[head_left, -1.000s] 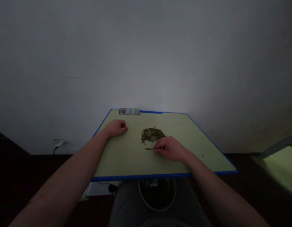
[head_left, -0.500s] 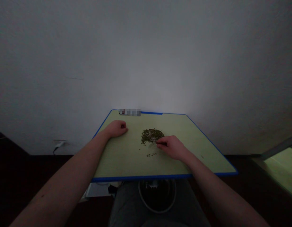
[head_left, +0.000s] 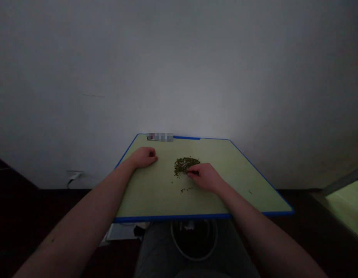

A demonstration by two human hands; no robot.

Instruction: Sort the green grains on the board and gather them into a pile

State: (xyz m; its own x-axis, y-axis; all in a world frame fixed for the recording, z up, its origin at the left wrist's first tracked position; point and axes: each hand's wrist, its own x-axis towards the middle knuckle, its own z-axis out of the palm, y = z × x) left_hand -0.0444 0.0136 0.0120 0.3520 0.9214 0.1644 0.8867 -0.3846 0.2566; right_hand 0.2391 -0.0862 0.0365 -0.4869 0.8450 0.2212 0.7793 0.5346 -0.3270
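Observation:
A pile of small green beans (head_left: 183, 165) lies in the middle of a light green tabletop with a blue edge (head_left: 155, 193). My right hand (head_left: 203, 177) rests on the pile's near right side, fingers curled and pressed together into the beans. A few loose beans (head_left: 186, 189) lie just in front of the pile, left of that hand. My left hand (head_left: 144, 156) sits as a loose fist on the table at the far left, apart from the beans, with nothing visible in it.
A round bowl with a white rim (head_left: 194, 239) sits on my lap under the table's near edge. A small blurred label (head_left: 160, 136) is at the table's far edge. A single stray bean (head_left: 250, 192) lies to the right. A white wall stands behind; another green surface (head_left: 346, 208) is at right.
My right hand has moved from the loose beans near the front back up into the pile, leaving a few beans behind. The left hand has not moved.

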